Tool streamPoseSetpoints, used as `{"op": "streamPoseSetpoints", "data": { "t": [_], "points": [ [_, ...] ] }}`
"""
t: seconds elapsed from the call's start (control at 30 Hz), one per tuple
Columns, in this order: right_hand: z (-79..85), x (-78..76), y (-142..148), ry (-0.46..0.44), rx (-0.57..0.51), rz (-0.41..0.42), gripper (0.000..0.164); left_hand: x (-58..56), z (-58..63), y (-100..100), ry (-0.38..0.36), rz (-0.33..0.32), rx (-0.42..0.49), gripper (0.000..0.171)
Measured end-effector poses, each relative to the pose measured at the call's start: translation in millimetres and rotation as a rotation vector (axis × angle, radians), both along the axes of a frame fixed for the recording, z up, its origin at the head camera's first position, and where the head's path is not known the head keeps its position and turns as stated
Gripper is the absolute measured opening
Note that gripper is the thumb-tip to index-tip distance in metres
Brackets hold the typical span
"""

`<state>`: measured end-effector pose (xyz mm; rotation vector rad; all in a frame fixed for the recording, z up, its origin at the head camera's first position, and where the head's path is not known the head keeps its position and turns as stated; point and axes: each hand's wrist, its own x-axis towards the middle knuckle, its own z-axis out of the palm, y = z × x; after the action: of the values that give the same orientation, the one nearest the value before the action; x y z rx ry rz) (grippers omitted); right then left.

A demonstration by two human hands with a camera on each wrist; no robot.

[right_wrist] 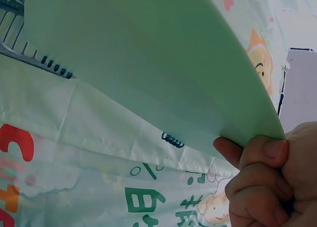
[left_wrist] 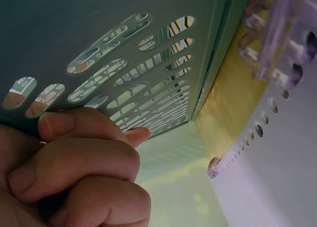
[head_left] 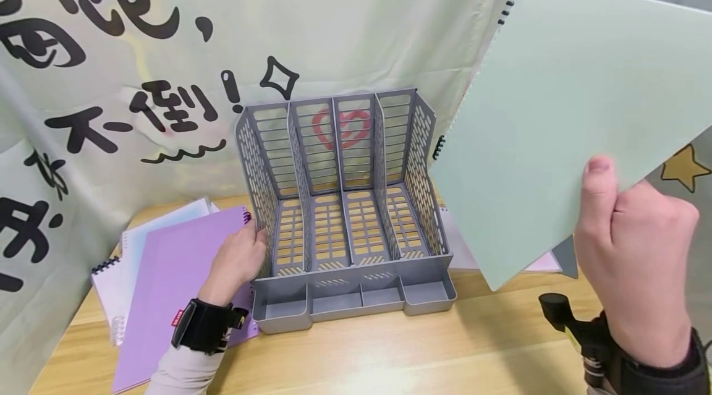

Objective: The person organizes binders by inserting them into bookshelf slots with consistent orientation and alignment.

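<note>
Rack dividers (head_left: 381, 197) block sideways passage between open-topped slots (head_left: 364, 222).

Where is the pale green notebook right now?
In the head view, the notebook is at upper right, held up by the right hand, right of the gray organizer.

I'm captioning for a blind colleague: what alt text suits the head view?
A person's right hand holds up a pale green notebook beside a grey desk organizer with four upright slots, while their curled left hand touches the organizer's left side. At left, a purple notebook lies partly over paler notebooks on a wooden table.
</note>
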<state>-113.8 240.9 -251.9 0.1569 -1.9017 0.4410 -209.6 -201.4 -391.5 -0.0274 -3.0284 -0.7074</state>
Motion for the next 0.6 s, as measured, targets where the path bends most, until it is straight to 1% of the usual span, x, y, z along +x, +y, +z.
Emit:
{"op": "streamPoseSetpoints", "data": {
  "t": [0.13, 0.37, 0.6],
  "points": [
    [-0.4, -1.4, -2, -0.008, 0.026, 0.009, 0.059, -0.4, -0.6, 0, 0.001, -0.004, -0.004, 0.03],
    [1.8, -7.8, -10, -0.037, 0.083, 0.022, 0.052, -0.2, 0.2, 1, 0.008, 0.001, -0.001, 0.032],
    [2.2, -16.3, -17, -0.055, 0.113, 0.039, 0.05, 0.9, 1.8, 1, 0.011, -0.004, -0.008, 0.025]
  ]
}}
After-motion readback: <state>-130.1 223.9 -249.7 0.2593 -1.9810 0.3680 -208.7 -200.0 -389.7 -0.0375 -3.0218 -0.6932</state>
